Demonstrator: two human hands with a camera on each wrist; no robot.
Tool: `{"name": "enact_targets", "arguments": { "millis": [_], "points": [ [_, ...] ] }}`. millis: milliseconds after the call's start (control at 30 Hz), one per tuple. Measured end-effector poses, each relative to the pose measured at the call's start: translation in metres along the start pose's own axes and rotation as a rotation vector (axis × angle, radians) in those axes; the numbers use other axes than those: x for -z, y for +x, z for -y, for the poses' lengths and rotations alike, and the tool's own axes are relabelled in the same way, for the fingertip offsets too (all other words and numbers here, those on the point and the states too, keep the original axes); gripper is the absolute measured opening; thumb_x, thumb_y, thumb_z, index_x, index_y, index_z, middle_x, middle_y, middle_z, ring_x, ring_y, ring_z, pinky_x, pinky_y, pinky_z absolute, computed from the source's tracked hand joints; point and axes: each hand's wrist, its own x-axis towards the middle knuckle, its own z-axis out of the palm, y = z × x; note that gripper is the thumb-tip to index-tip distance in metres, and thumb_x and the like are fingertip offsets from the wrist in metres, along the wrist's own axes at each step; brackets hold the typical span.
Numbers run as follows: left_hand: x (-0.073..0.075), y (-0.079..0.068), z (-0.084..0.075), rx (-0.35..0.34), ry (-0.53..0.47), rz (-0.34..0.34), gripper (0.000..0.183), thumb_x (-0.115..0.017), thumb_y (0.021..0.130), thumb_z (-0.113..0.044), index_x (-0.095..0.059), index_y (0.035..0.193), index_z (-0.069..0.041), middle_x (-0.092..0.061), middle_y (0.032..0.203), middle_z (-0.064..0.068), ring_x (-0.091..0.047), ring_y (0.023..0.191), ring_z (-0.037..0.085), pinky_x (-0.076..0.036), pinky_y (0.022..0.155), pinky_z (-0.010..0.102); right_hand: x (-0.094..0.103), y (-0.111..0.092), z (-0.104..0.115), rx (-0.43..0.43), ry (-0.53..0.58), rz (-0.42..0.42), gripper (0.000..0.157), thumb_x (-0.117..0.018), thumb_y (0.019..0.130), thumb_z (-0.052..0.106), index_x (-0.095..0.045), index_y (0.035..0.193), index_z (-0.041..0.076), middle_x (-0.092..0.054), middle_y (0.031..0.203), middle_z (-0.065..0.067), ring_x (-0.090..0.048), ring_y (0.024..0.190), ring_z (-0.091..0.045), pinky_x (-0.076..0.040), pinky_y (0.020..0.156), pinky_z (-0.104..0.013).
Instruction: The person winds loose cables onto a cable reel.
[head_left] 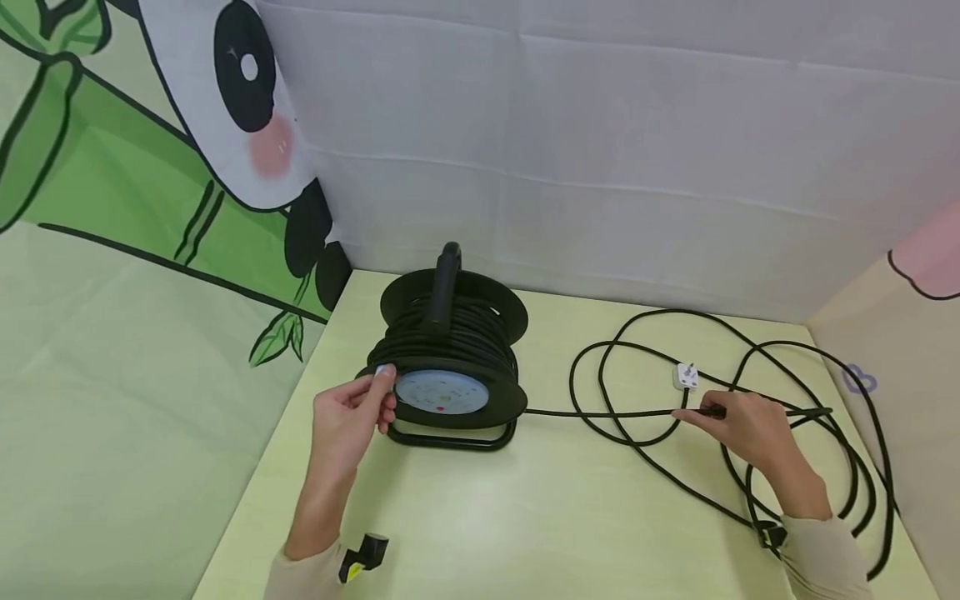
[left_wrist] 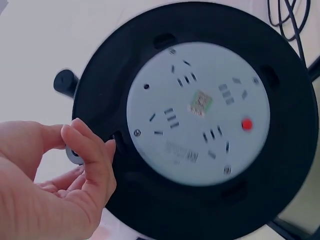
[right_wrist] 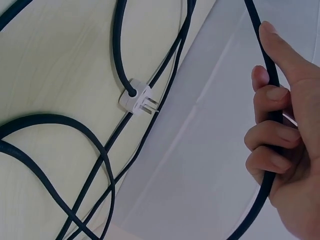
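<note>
The person's left hand (head_left: 351, 412) pinches a small knob (left_wrist: 73, 156) at the left rim of a cable reel (head_left: 465, 346). The right hand (head_left: 750, 429) holds the black cable (head_left: 577, 413) in curled fingers, and from there it runs nearly straight to the reel. The reel is black, with many turns wound between two round flanges and a carrying handle (head_left: 444, 292) on top; its pale socket panel (head_left: 442, 392) bears a red button (left_wrist: 247, 124). It stands just beside the left hand, well apart from the right one. Near the right hand is a white plug (head_left: 686, 377), among loose loops reaching the tabletop's right edge. The tabletop (head_left: 540, 517) spreads before the reel, between the forearms; its back edge meets white cloth (head_left: 600, 167).
</note>
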Motion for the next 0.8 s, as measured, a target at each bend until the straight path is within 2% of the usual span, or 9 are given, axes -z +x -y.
{"name": "enact_targets", "arguments": {
  "millis": [167, 500, 667, 800],
  "points": [
    [-0.013, -0.005, -0.006, -0.033, -0.022, 0.032, 0.046, -0.071, 0.085, -0.036, -0.066, 0.092, 0.009, -0.06, 0.065, 0.01, -0.055, 0.051, 0.014, -0.048, 0.045, 0.021, -0.003, 0.003, 0.007, 0.0, 0.009, 0.018, 0.033, -0.076, 0.076, 0.045, -0.052, 0.062, 0.027, -0.038, 0.049, 0.018, -0.028, 0.042, -0.003, -0.02, 0.038, -0.022],
    [-0.031, -0.011, -0.01, -0.102, -0.016, 0.106, 0.046, -0.072, 0.084, -0.035, -0.064, 0.086, 0.01, -0.058, 0.061, 0.011, -0.053, 0.048, 0.015, -0.047, 0.044, 0.022, -0.009, 0.011, 0.016, 0.06, 0.008, -0.022, 0.028, -0.081, 0.07, 0.041, -0.059, 0.067, 0.024, -0.045, 0.055, 0.017, -0.031, 0.044, 0.0, -0.025, 0.039, -0.021],
    [-0.04, -0.015, -0.015, -0.081, -0.022, 0.135, 0.038, -0.07, 0.087, -0.029, -0.064, 0.081, 0.008, -0.058, 0.062, 0.012, -0.053, 0.048, 0.015, -0.047, 0.045, 0.02, -0.011, 0.013, 0.023, 0.054, 0.052, 0.034, 0.027, -0.078, 0.074, 0.044, -0.06, 0.069, 0.024, -0.046, 0.056, 0.016, -0.032, 0.045, -0.002, -0.027, 0.04, -0.022],
    [-0.048, -0.023, -0.025, -0.087, -0.022, 0.171, 0.029, -0.067, 0.09, -0.02, -0.064, 0.078, 0.006, -0.058, 0.063, 0.015, -0.053, 0.049, 0.013, -0.048, 0.046, 0.02, -0.014, 0.017, 0.029, 0.043, 0.087, 0.083, 0.027, -0.075, 0.077, 0.046, -0.059, 0.07, 0.026, -0.048, 0.058, 0.015, -0.036, 0.048, -0.003, -0.03, 0.043, -0.023]
  ]
}}
